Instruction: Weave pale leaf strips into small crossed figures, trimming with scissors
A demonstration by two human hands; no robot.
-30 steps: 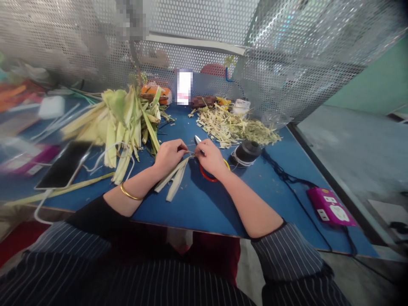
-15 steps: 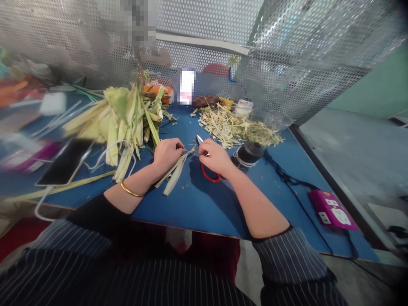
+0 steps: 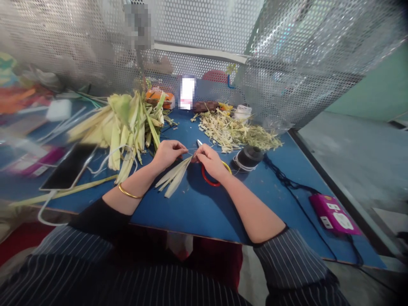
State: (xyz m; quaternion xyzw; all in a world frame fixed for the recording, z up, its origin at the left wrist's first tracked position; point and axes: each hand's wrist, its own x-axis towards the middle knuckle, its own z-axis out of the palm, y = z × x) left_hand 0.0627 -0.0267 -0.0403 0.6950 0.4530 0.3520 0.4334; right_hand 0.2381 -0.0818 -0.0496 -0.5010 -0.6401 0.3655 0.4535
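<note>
The fingers of the left hand (image 3: pixel 167 155) pinch a thin, hard-to-see thread (image 3: pixel 190 149). The fingers of the right hand (image 3: pixel 211 160) pinch the narrow top of flat, pale husk strips (image 3: pixel 177 179), fanned over the blue worktop (image 3: pixel 188 214), and hide the middle of the scissors (image 3: pixel 210 183); a pointy metal tip (image 3: pixel 199 143) shows.

Husks (image 3: pixel 126 123) left, scissors (image 3: pixel 213 185) between, spool (image 3: pixel 251 157) right

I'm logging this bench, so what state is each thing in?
Left hand: closed, seemingly on thin thread
Right hand: closed on husk strips
Husk strips: gathered at one end, fanned
Scissors: partly hidden, opening unclear
Black spool: upright, wound with string
Flat phone: screen dark, cord plugged in
Husk pile: heaped
Shreds: loose, heaped
</note>
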